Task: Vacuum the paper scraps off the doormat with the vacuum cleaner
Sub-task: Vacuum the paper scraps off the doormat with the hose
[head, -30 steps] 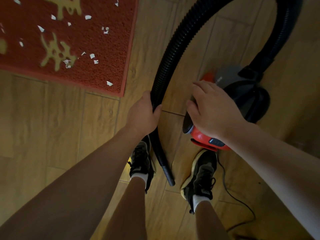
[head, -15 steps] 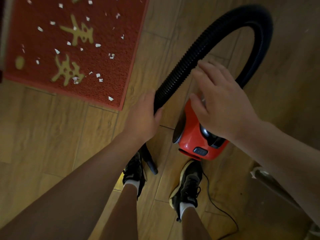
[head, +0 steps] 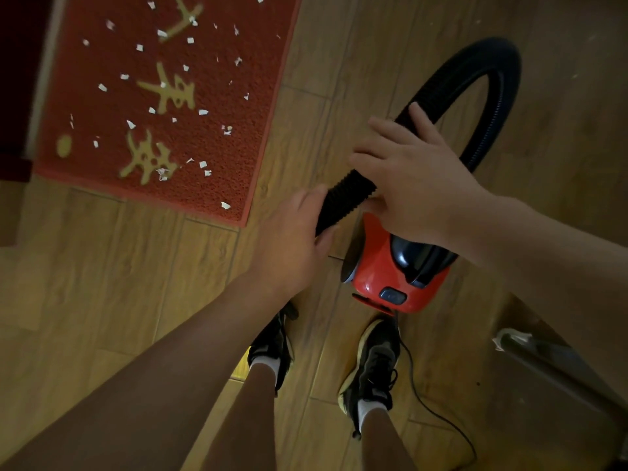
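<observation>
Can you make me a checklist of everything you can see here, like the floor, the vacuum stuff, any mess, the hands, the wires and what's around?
Surface: wooden plank floor, dimly lit.
Job's things: red doormat with yellow characters; white paper scraps scattered across it; red vacuum cleaner on the floor by the feet; black ribbed hose looping up behind it.
Clutter: nothing seen off the mat.
Hands: left hand gripping the hose low down; right hand laid on the hose just above, fingers spread.
Cables: thin black cord trailing from the vacuum past the right shoe.
Surroundings: a grey bar-like object at the right edge, unclear what; dark strip left of the mat.
</observation>
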`<state>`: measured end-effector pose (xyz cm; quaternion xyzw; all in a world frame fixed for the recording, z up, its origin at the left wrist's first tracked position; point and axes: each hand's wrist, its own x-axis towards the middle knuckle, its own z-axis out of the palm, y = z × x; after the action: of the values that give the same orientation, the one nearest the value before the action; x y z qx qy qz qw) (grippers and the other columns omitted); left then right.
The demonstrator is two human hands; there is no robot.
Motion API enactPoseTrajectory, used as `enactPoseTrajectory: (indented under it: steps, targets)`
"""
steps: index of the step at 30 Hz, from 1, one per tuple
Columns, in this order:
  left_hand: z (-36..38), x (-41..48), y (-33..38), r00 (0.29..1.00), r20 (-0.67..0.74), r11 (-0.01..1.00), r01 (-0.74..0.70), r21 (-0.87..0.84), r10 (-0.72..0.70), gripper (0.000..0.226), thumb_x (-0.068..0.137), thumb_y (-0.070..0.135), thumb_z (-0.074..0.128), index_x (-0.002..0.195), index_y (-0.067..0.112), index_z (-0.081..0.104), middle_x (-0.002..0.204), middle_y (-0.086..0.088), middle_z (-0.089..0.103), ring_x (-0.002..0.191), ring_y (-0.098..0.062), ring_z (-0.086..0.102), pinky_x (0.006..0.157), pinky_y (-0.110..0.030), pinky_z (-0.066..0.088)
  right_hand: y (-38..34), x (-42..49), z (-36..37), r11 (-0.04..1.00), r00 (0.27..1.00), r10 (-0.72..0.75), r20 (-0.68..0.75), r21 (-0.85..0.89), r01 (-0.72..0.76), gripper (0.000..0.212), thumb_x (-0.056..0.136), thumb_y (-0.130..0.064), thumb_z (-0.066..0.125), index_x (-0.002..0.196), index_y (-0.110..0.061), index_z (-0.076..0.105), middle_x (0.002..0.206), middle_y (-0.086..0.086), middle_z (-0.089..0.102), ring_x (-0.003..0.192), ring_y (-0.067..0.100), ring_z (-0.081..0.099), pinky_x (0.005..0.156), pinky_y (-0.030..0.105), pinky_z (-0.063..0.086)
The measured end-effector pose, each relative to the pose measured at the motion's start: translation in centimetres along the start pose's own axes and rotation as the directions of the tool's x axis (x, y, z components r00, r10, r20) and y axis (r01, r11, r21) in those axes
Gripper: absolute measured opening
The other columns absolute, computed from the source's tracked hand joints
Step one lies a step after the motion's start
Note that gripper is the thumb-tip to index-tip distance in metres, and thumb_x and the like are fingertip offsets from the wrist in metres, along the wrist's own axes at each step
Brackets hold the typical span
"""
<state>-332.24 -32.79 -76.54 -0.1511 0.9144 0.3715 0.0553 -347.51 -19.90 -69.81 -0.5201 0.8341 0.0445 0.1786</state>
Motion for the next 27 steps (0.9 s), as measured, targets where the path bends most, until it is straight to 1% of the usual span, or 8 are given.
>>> enactPoseTrajectory:
  steps: [3, 6, 9, 13, 16, 19, 24, 27]
  targets:
    - [-0.1, -0.6, 0.1, 1.0, 0.0, 1.0, -0.028, 0.01, 0.028, 0.049, 0.088, 0.016, 0.074, 0.133, 0.007, 0.057, 0.112, -0.011, 0.061, 0.097, -0.023, 0.056, 0.07, -0.022, 0.03, -0.1, -0.4, 0.3, 1.0, 1.0, -0.003, -0.009, -0.002, 0.003, 0.037, 0.087, -0.037, 0.064, 0.121, -0.02, 0.065, 0.121, 0.0, 0.064, 0.128, 0.028, 0.05, 0.121, 0.056, 0.008]
    - [-0.2, -1.2, 0.2, 1.0, -0.004, 1.0, -0.022, -0.023, 0.022, 0.047, 0.089, 0.02, 0.074, 0.131, 0.011, 0.058, 0.115, -0.005, 0.061, 0.098, -0.015, 0.056, 0.072, -0.017, 0.03, -0.4, -1.2, 0.3, 1.0, 1.0, 0.005, -0.008, 0.02, -0.005, 0.04, 0.086, -0.04, 0.062, 0.12, -0.021, 0.064, 0.119, 0.0, 0.065, 0.125, 0.029, 0.052, 0.121, 0.054, 0.011]
    - [-0.7, -1.7, 0.0, 0.999, 0.031, 0.998, -0.015, -0.067, 0.017, 0.046, 0.09, 0.027, 0.074, 0.131, 0.016, 0.058, 0.115, 0.0, 0.06, 0.098, -0.01, 0.055, 0.075, -0.022, 0.037, -0.5, -2.2, 0.0, 0.998, 1.0, 0.029, -0.009, 0.048, -0.028, 0.045, 0.084, -0.044, 0.06, 0.122, -0.021, 0.064, 0.12, 0.001, 0.065, 0.126, 0.03, 0.052, 0.12, 0.054, 0.013]
    - [-1.5, -2.9, -0.7, 0.999, 0.052, 0.993, 0.003, -0.121, 0.003, 0.041, 0.09, 0.021, 0.074, 0.129, 0.018, 0.061, 0.112, 0.002, 0.066, 0.099, -0.013, 0.061, 0.078, -0.027, 0.044, 0.2, -3.8, -1.0, 0.991, 0.997, 0.072, -0.013, 0.117, -0.07, 0.047, 0.085, -0.046, 0.057, 0.124, -0.022, 0.061, 0.123, 0.0, 0.064, 0.128, 0.029, 0.05, 0.12, 0.052, 0.013]
    - [-2.2, -4.0, -1.4, 0.999, 0.036, 0.994, 0.038, -0.105, -0.035, 0.038, 0.089, 0.02, 0.076, 0.125, 0.02, 0.064, 0.108, 0.005, 0.066, 0.096, -0.01, 0.06, 0.079, -0.03, 0.047, 0.9, -5.2, -1.5, 0.986, 0.994, 0.106, -0.03, 0.134, -0.101, 0.05, 0.084, -0.049, 0.054, 0.125, -0.022, 0.061, 0.124, 0.0, 0.064, 0.127, 0.03, 0.05, 0.12, 0.051, 0.017]
    - [-3.0, -4.6, -2.0, 0.998, 0.027, 0.996, 0.05, -0.079, -0.048, 0.038, 0.086, 0.016, 0.078, 0.121, 0.02, 0.065, 0.104, 0.005, 0.064, 0.094, -0.014, 0.061, 0.077, -0.034, 0.047, 1.6, -6.7, -1.8, 0.978, 0.991, 0.133, -0.03, 0.166, -0.126, 0.05, 0.084, -0.049, 0.056, 0.125, -0.019, 0.061, 0.121, 0.002, 0.066, 0.124, 0.031, 0.052, 0.119, 0.052, 0.02]
    - [-4.6, -4.3, -1.8, 0.999, 0.019, 0.998, -0.025, -0.051, 0.026, 0.036, 0.084, 0.012, 0.078, 0.117, 0.018, 0.068, 0.1, 0.004, 0.066, 0.091, -0.018, 0.062, 0.075, -0.035, 0.047, 1.8, -7.4, -2.0, 0.971, 0.988, 0.157, -0.003, 0.182, -0.153, 0.044, 0.086, -0.042, 0.064, 0.122, -0.018, 0.059, 0.119, 0.002, 0.065, 0.121, 0.031, 0.053, 0.119, 0.053, 0.025]
    - [-6.0, -4.2, -1.5, 0.999, 0.014, 0.998, -0.047, -0.042, 0.048, 0.03, 0.085, 0.023, 0.073, 0.115, 0.018, 0.069, 0.098, 0.003, 0.066, 0.09, -0.018, 0.06, 0.076, -0.037, 0.047, 1.6, -6.5, -3.4, 0.97, 0.988, 0.155, 0.015, 0.188, -0.155, 0.048, 0.085, -0.042, 0.067, 0.124, -0.016, 0.059, 0.119, 0.004, 0.065, 0.121, 0.031, 0.054, 0.118, 0.054, 0.026]
